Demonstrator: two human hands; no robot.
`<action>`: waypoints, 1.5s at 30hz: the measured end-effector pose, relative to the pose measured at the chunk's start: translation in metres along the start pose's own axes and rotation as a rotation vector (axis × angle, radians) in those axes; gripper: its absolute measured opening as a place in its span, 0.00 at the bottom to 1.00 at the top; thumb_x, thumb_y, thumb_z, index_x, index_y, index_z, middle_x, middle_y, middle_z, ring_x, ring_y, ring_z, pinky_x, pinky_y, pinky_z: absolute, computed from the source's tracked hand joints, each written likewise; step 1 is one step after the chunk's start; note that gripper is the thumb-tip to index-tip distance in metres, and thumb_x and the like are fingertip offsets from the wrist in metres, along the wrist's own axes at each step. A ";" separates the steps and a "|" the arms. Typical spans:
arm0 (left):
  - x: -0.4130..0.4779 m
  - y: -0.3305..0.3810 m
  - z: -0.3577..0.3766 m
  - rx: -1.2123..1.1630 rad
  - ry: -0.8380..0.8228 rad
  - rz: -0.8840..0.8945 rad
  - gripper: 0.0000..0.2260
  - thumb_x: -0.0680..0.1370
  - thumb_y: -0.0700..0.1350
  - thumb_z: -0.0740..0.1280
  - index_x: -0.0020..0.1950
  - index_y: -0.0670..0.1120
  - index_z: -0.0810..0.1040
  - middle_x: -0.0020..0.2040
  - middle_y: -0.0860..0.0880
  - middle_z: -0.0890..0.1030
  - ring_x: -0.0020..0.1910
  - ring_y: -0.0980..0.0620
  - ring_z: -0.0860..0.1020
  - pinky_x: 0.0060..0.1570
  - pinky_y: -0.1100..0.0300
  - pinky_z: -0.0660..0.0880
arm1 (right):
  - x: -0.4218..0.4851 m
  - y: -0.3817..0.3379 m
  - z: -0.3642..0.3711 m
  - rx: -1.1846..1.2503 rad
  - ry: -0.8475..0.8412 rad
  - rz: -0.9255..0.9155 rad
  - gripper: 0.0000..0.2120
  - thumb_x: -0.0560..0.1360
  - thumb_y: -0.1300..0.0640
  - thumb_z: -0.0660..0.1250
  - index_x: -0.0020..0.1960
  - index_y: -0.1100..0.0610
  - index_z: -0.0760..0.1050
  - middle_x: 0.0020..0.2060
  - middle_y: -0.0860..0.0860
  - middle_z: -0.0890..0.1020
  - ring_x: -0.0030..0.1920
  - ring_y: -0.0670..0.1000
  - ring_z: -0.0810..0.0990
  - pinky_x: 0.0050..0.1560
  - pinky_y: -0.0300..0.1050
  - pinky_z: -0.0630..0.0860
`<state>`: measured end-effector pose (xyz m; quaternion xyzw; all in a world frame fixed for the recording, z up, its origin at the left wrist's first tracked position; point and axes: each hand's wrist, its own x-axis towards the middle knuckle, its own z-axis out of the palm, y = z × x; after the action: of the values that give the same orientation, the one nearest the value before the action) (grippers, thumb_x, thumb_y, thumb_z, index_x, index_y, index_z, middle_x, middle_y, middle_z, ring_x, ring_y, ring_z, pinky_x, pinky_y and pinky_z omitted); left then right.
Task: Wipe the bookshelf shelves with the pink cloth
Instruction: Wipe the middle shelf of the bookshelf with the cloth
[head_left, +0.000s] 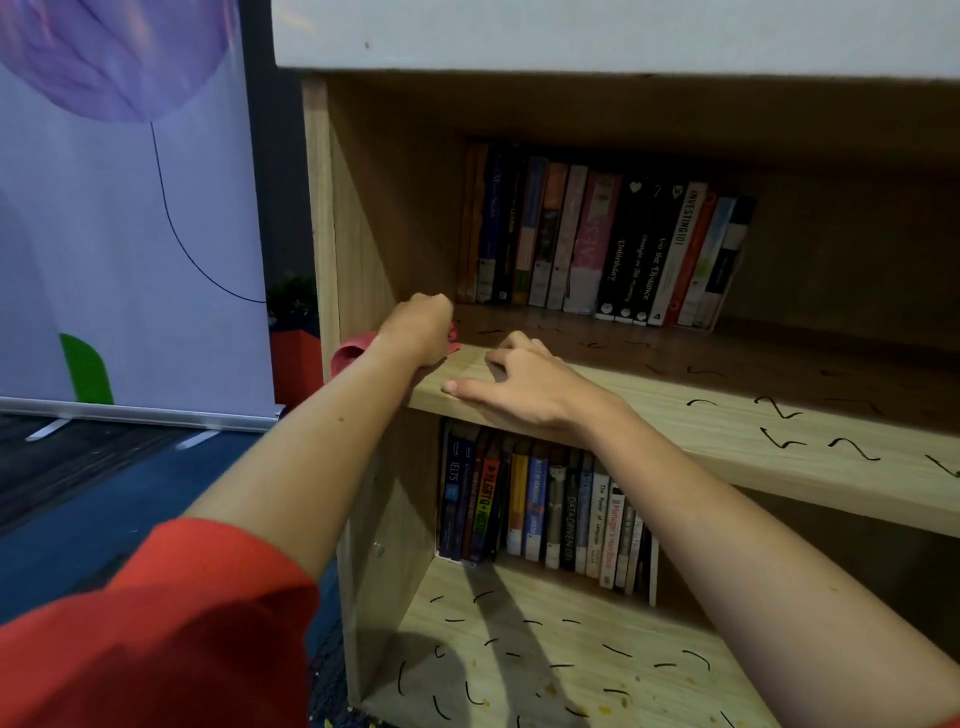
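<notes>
Gripping the pink cloth bunched in my left hand, I had it pressed into the left front corner of the upper shelf, hard by the side panel. My right hand lay open, fingers loosely spread over that shelf's front edge, holding nothing.

The cloth was wadded so small that, as I judged it, a stroke would cover only a narrow strip and might miss or merely smear the black squiggles. A sweep carried too far back could nudge the upper row of books, whose right end leaned, and tip it over. On the lower shelf, the yellow crumbs could be pushed off the front onto the floor.

I counted one cloth, two hands, two shelves in view and two rows of books. The upper row had about fourteen spines; the lower row of books was too tightly packed to count. Each shelf carried a good dozen squiggles or more.
</notes>
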<state>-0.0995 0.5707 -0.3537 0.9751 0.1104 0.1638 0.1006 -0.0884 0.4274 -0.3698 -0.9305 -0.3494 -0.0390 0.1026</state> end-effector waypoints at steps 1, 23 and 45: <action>0.003 0.001 0.001 -0.007 -0.003 0.002 0.09 0.78 0.36 0.63 0.57 0.39 0.74 0.54 0.39 0.77 0.48 0.43 0.76 0.43 0.56 0.70 | 0.001 0.001 0.000 0.022 -0.001 0.006 0.43 0.69 0.27 0.56 0.70 0.59 0.67 0.69 0.52 0.64 0.69 0.55 0.61 0.66 0.55 0.63; 0.016 -0.008 -0.022 0.155 -0.138 0.100 0.12 0.77 0.36 0.63 0.60 0.40 0.77 0.55 0.42 0.79 0.54 0.43 0.77 0.46 0.57 0.73 | 0.001 0.001 0.003 0.170 0.068 -0.005 0.45 0.62 0.29 0.68 0.65 0.62 0.72 0.59 0.49 0.68 0.61 0.50 0.66 0.57 0.48 0.69; 0.020 -0.003 -0.010 0.088 -0.132 0.106 0.12 0.77 0.35 0.60 0.60 0.39 0.76 0.56 0.41 0.78 0.52 0.43 0.76 0.46 0.58 0.72 | 0.000 0.002 0.002 0.182 0.078 -0.019 0.44 0.62 0.29 0.68 0.63 0.63 0.73 0.60 0.50 0.70 0.62 0.51 0.66 0.58 0.49 0.69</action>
<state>-0.0850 0.5800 -0.3387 0.9917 0.0587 0.0994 0.0558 -0.0871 0.4261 -0.3724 -0.9119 -0.3559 -0.0443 0.1997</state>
